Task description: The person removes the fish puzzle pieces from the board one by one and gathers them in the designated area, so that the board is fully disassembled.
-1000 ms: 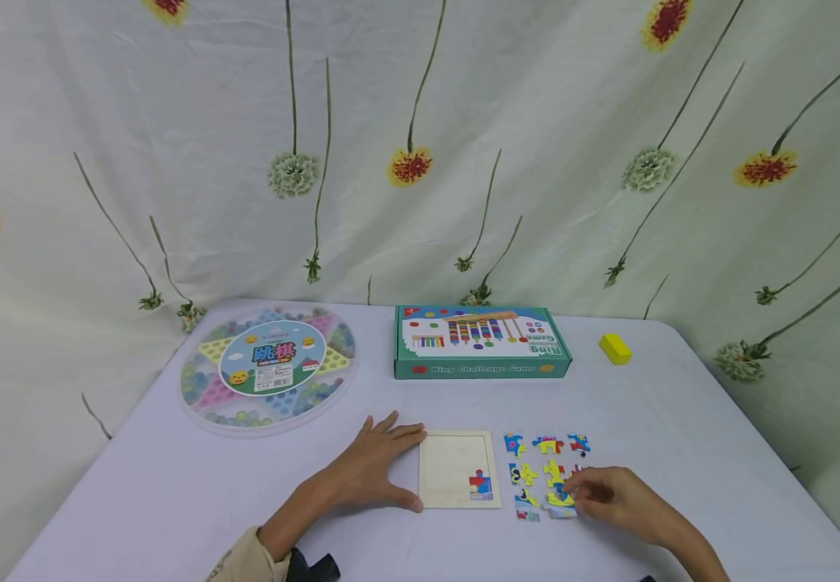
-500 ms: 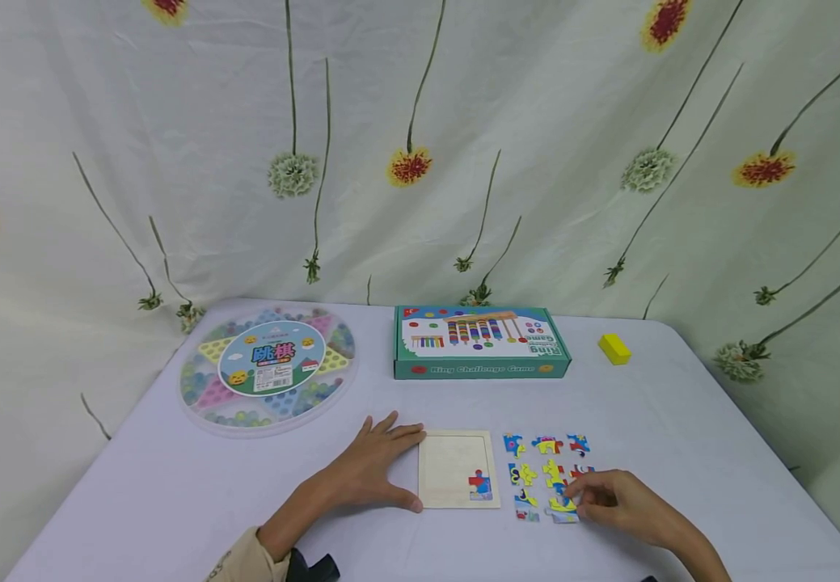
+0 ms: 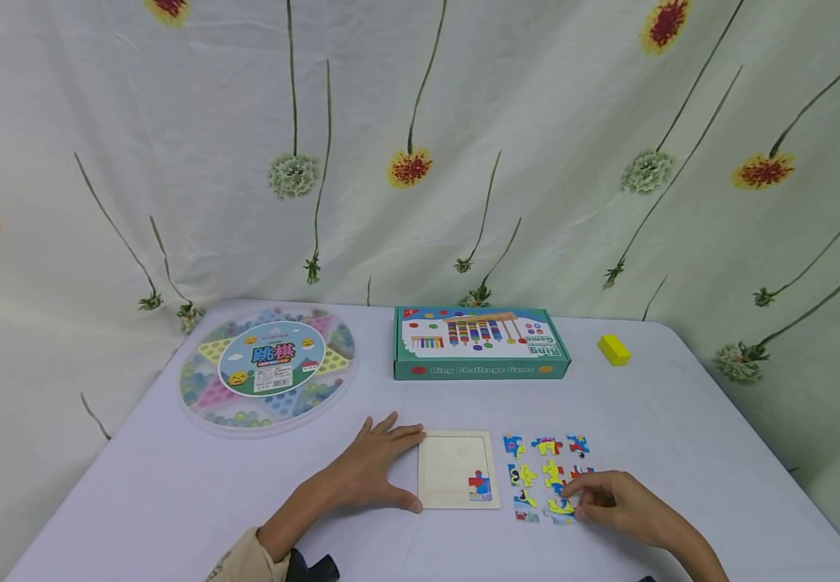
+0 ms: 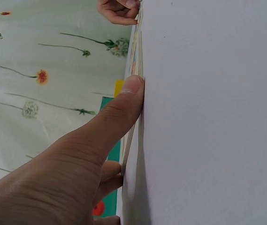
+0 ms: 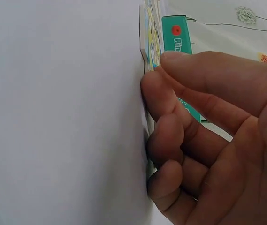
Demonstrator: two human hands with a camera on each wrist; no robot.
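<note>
A square wooden puzzle tray (image 3: 454, 473) lies flat on the table, with one red and blue puzzle piece (image 3: 480, 485) at its lower right corner. My left hand (image 3: 372, 469) is spread along the tray's left side. Its thumb and index finger touch the two left corners; the thumb (image 4: 117, 108) rests against the edge in the left wrist view. To the right of the tray lie several loose puzzle pieces (image 3: 528, 474). My right hand (image 3: 623, 505), fingers curled, holds a yellow and blue puzzle piece (image 3: 559, 509) by its right side, low at the table. The fingertips partly cover it.
A green Ring Challenge Game box (image 3: 481, 370) stands behind the tray. At the back left is a round Chinese checkers set (image 3: 274, 356) with marbles. One yellow block (image 3: 614, 350) sits at the back right. A floral curtain (image 3: 361, 121) hangs behind the table.
The puzzle piece under my right hand has shifted slightly on the table, and the right hand has dropped slightly. The left hand and the tray have stayed put.
</note>
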